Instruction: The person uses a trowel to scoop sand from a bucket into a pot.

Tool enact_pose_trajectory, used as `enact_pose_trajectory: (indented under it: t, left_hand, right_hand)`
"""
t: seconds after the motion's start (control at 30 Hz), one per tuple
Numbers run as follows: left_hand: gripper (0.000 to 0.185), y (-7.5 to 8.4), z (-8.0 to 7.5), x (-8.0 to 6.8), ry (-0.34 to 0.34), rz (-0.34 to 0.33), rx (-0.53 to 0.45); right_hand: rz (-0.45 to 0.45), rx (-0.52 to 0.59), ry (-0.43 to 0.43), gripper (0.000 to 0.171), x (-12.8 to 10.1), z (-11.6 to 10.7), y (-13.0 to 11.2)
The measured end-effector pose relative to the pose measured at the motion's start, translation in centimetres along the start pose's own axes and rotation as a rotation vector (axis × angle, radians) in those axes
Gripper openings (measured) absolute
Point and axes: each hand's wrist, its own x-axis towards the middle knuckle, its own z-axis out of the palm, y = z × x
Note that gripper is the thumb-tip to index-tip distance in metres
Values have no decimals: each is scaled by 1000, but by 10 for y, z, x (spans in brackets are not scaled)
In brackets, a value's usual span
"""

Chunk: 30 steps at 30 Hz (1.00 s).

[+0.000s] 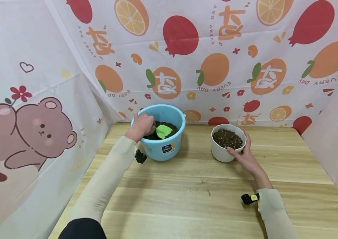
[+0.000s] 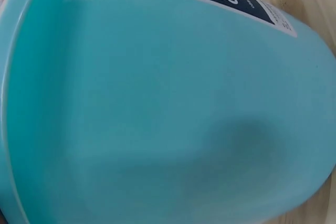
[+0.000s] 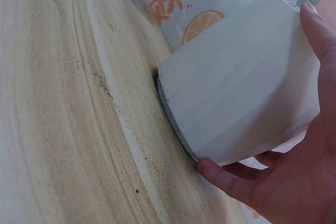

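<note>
Scoop (image 1: 163,131) in the bucket (image 1: 154,151), pot (image 1: 221,153) off to the right.
We see the left hand (image 1: 143,126) at the bucket's rim, fingers curled round the scoop, its handle hidden from us and its green blade against dark soil (image 1: 174,128). Well apart from it, the right hand (image 1: 244,156) grips the white pot, fingers spread round the side; more soil shows inside. Bucket and pot stand on the wooden surface (image 1: 180,199) before a fruit-printed cloth (image 1: 198,36).
</note>
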Motion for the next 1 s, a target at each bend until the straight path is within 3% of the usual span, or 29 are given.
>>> enact_pose_trajectory:
  t: [0.77, 1.0]
  left_hand:
    - [22, -2, 5, 0, 14, 32, -24]
    - [22, -2, 5, 2, -33, 52, -85]
  right_hand:
    - [-31, 19, 11, 101, 3, 3, -1]
    - [-25, 27, 7, 102, 2, 3, -2]
